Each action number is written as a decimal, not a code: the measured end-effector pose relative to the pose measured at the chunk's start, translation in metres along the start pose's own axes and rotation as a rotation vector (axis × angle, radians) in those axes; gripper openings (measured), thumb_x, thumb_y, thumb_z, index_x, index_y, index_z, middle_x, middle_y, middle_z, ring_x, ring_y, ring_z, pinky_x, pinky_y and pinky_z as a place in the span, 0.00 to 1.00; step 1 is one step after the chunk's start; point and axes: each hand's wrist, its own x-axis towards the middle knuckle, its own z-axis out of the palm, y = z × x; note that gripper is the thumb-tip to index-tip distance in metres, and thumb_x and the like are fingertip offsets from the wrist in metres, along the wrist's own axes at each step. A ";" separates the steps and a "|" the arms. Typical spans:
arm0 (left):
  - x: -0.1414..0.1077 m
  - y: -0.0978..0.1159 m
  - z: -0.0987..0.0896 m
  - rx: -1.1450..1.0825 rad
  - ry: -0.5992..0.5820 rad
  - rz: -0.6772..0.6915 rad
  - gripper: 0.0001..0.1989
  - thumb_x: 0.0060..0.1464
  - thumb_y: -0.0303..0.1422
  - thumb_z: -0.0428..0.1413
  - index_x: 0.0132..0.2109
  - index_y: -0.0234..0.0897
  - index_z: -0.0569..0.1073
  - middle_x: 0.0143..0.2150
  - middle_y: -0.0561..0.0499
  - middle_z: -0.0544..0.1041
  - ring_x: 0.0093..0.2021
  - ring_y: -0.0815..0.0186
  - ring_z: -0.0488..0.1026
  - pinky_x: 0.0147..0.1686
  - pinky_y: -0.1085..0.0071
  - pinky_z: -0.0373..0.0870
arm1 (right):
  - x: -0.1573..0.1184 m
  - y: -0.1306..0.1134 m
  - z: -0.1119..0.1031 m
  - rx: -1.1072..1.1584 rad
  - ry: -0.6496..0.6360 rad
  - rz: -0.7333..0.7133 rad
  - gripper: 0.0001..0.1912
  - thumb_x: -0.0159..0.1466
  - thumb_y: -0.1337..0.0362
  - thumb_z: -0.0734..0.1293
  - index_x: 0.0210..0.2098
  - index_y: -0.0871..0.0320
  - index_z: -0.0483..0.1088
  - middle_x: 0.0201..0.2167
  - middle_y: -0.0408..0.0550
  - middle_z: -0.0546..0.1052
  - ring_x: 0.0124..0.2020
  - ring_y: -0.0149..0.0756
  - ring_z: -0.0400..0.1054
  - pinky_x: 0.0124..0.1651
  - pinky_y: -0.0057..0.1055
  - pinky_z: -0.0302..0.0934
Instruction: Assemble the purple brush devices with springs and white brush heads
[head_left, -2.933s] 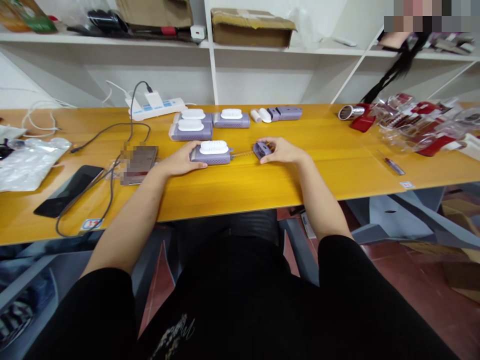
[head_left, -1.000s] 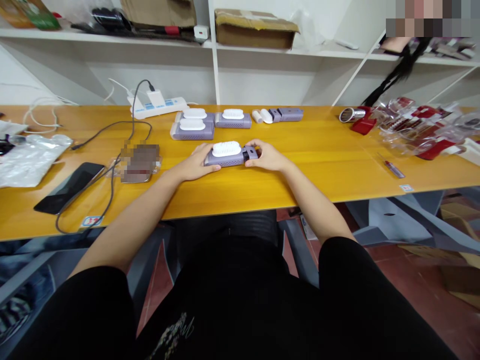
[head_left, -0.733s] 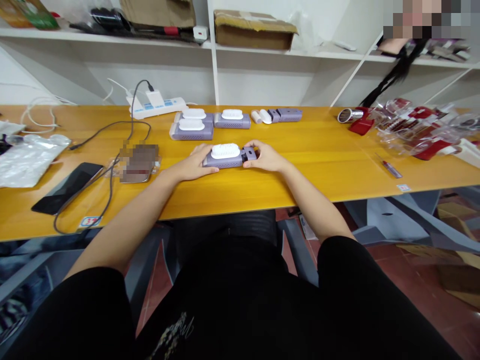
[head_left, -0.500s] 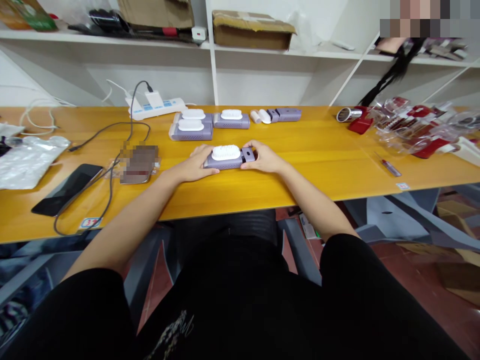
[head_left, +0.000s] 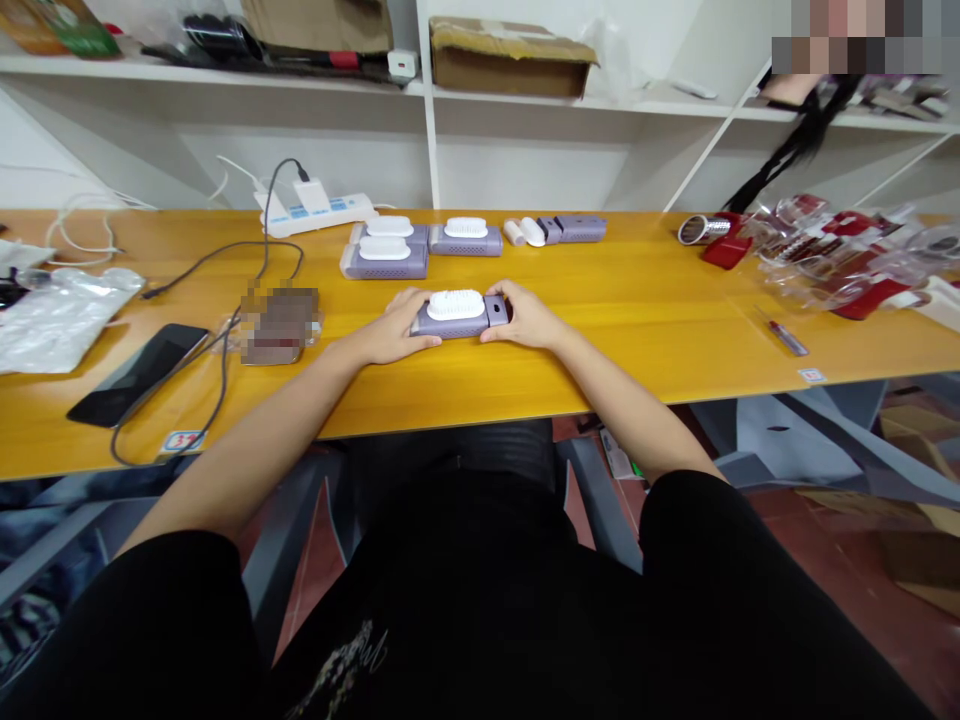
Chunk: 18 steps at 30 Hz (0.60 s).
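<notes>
A small purple case lies lengthwise before me on the table, a white oval bristle brush on top of it. My left hand closes round its left end, with the thumb along the near side. At the other end, my right hand pinches a short purple end piece between thumb and fingers. That piece sits against the case with no clear gap. Behind are similar purple cases with white ovals and another with a bristle brush.
Loose purple and white parts lie farther back. To the left are a phone, cables, a power strip and a plastic bag. On the right are a screwdriver and red graters in clear plastic.
The end piece in my right hand has moved left against the case, closing the dark gap between them. My left hand keeps its hold. The camera view has shifted slightly.
</notes>
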 end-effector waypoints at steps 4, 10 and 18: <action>-0.001 0.001 0.000 0.007 -0.006 0.004 0.44 0.65 0.58 0.64 0.77 0.40 0.65 0.67 0.35 0.71 0.70 0.36 0.69 0.76 0.33 0.63 | 0.000 0.001 0.001 -0.037 -0.028 -0.043 0.58 0.49 0.18 0.80 0.61 0.55 0.75 0.60 0.63 0.81 0.60 0.65 0.76 0.68 0.62 0.69; -0.003 0.004 -0.002 -0.010 -0.009 0.006 0.42 0.63 0.57 0.65 0.75 0.41 0.66 0.68 0.36 0.71 0.70 0.36 0.69 0.76 0.33 0.63 | 0.001 0.003 0.002 -0.112 -0.116 -0.087 0.52 0.58 0.26 0.80 0.66 0.56 0.75 0.62 0.64 0.80 0.64 0.67 0.75 0.72 0.67 0.67; -0.004 0.009 -0.001 -0.008 -0.007 0.001 0.42 0.63 0.55 0.66 0.76 0.41 0.66 0.67 0.36 0.72 0.70 0.36 0.70 0.77 0.32 0.63 | 0.002 0.005 0.001 -0.125 -0.112 -0.077 0.52 0.55 0.26 0.82 0.65 0.56 0.76 0.64 0.65 0.82 0.65 0.68 0.76 0.72 0.66 0.68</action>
